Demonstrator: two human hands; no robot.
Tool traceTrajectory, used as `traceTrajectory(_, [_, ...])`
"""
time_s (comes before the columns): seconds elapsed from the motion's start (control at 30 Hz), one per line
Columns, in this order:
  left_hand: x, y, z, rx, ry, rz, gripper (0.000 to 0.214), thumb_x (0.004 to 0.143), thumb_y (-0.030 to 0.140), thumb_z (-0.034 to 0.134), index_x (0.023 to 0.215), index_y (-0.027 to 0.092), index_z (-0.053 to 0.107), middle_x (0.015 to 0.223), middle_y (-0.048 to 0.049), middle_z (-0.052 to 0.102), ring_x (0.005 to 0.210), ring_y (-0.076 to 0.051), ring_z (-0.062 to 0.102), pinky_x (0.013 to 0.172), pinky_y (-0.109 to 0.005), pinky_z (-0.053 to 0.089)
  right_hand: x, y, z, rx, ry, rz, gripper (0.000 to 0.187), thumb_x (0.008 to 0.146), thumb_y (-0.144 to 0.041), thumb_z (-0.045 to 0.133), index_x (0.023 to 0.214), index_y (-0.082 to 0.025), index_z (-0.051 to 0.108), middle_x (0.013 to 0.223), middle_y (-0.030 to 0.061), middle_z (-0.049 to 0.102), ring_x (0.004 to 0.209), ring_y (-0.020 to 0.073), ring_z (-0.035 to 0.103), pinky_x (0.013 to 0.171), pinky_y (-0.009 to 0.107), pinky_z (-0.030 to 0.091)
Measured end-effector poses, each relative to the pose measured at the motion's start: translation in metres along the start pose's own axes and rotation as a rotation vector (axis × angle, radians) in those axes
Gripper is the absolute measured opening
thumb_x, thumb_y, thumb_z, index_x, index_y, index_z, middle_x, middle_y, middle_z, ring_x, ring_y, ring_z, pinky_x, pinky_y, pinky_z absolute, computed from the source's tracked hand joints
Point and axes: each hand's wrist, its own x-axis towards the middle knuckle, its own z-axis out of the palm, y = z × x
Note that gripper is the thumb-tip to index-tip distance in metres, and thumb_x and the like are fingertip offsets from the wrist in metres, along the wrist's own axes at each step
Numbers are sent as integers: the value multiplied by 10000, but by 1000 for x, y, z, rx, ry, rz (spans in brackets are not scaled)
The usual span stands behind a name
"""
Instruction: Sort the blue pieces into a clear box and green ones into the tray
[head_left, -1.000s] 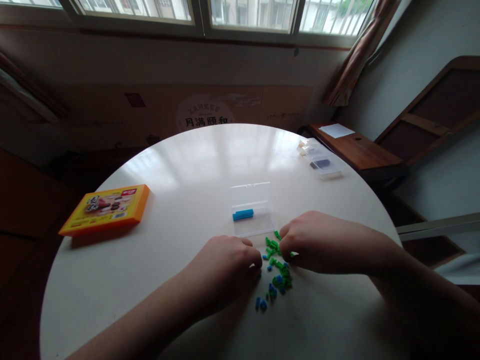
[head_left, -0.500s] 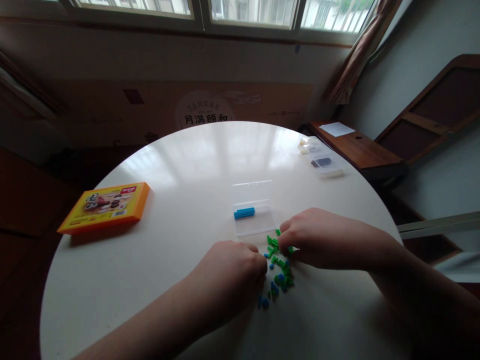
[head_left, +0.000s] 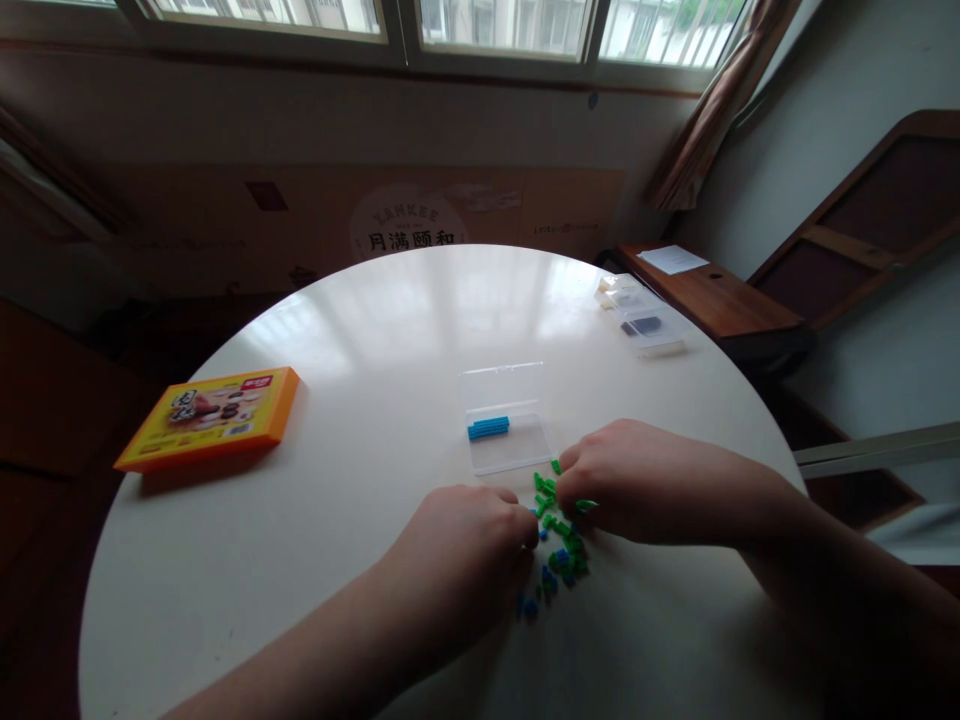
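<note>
Small green pieces [head_left: 573,553] and blue pieces [head_left: 531,607], like tiny building bricks, lie in a loose pile on the white table. My left hand [head_left: 474,530] is at the pile's left side, fingers curled and pressed together; whatever they pinch is hidden. On the pile's upper right my right hand [head_left: 604,470] is closed, with a green piece [head_left: 586,506] showing at its fingertips. Just beyond the hands stands a clear plastic case [head_left: 517,455], its lid raised. Inside it, toward the left, a row of joined blue bricks [head_left: 488,428] rests.
An orange and yellow box [head_left: 217,410] sits at the left of the round white table [head_left: 360,340]. Clear cases with dark and pale contents [head_left: 645,325] lie at the far right edge. Behind them is a wooden desk [head_left: 727,300] with papers [head_left: 673,259].
My left hand has shifted slightly to the right, over the pile's edge. My right hand stays nearly in place, and a green piece shows more at its fingertips.
</note>
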Motion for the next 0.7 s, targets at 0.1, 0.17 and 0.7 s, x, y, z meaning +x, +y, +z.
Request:
traceTrajectory(0.1, [0,0,0,7,-7,-4,120,771,205,575,666,232,625,706,34,657,588,-133,560,530,-247,319,0,0,0,3,-1,-2,161,796,-129,558,713,-218,662,758,-20,671,650,118,543,590,238,334])
traceTrajectory(0.17, [0,-1,1,6,-5,-4,119,771,207,577,662,231,619,704,35,658,589,-136,565,535,-250,331,1,1,0,4,-1,-1,157,798,-130,563,717,-215,667,761,-21,675,657,117,547,596,235,343])
traceTrajectory(0.7, [-6,-48,-31,-43,347,-195,131,845,301,566,824,260,689,724,30,676,639,-134,591,591,-239,405,21,38,0,336,354,-47,59,821,-187,671,853,-193,720,752,-11,645,649,88,552,614,201,416])
